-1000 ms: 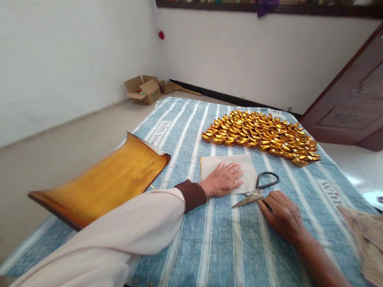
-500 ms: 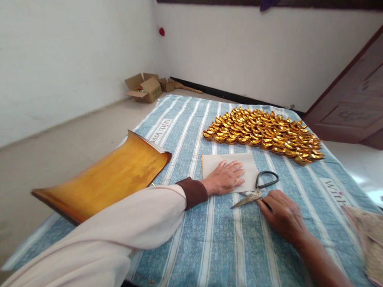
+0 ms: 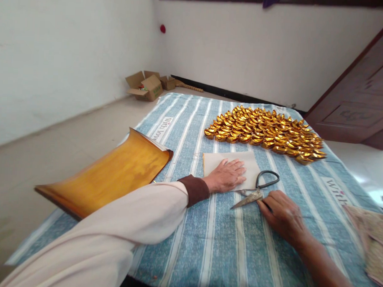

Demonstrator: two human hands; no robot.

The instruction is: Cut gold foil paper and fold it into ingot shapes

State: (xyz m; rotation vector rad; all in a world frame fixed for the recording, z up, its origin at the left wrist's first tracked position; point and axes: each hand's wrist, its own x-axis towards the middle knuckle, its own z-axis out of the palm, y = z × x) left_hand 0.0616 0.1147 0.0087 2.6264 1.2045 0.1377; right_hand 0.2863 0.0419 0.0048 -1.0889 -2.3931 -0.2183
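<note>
Head view | left hand [image 3: 227, 175] is pressing flat, fingers spread, on cream paper rectangle [image 3: 220, 160] at mid-cloth | right hand [image 3: 281, 213], fingers curled and holding nothing, is touching steel scissors [image 3: 255, 191] just right of it | step: likely steadying sheet for cutting; next needs gripping the scissor loops | room: folded gold paper ingots [image 3: 264, 133] lying just beyond, curled gold foil sheet [image 3: 108, 176] at left, striped blue cloth [image 3: 219, 245] open near.

The left hand [image 3: 227, 175] lies flat on a pale sheet of paper [image 3: 231, 163] on a blue striped cloth [image 3: 225, 245]. The right hand [image 3: 281, 213] rests beside the scissors [image 3: 255, 189]. Gold folded papers [image 3: 264, 131] lie beyond; a gold sheet [image 3: 111, 176] curls at left.
</note>
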